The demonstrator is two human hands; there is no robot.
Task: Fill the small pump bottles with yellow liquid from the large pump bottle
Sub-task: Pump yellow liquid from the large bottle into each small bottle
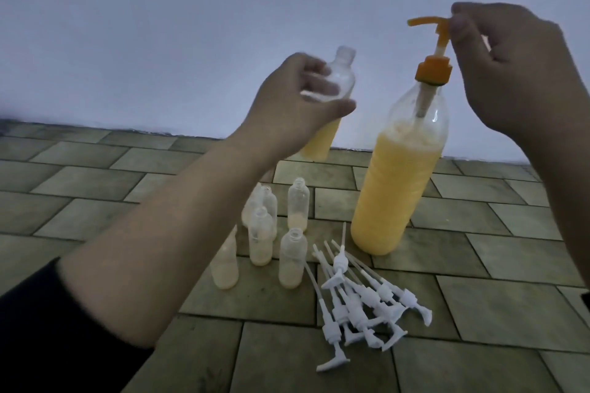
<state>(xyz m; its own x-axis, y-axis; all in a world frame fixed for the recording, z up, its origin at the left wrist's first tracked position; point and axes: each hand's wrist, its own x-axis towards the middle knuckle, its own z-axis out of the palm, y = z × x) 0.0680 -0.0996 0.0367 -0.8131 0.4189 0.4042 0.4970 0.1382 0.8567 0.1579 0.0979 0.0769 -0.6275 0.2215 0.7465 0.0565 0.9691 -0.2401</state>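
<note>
The large clear bottle [396,188] of yellow liquid stands on the tiled floor, topped by an orange pump [435,41] with its spout pointing left. My right hand [510,73] pinches the back of the pump head between fingertips. My left hand [297,105] grips a small clear bottle [338,80], uncapped and tilted, held in the air left of the spout; yellow liquid fills its lower part. Several small open bottles [292,260], each with a little pale liquid at the bottom, stand on the floor below my left forearm.
A heap of white pump tops with dip tubes [357,300] lies on the tiled floor [479,313] in front of the large bottle. A pale wall [191,25] rises close behind. A dark object [586,301] shows at the right edge.
</note>
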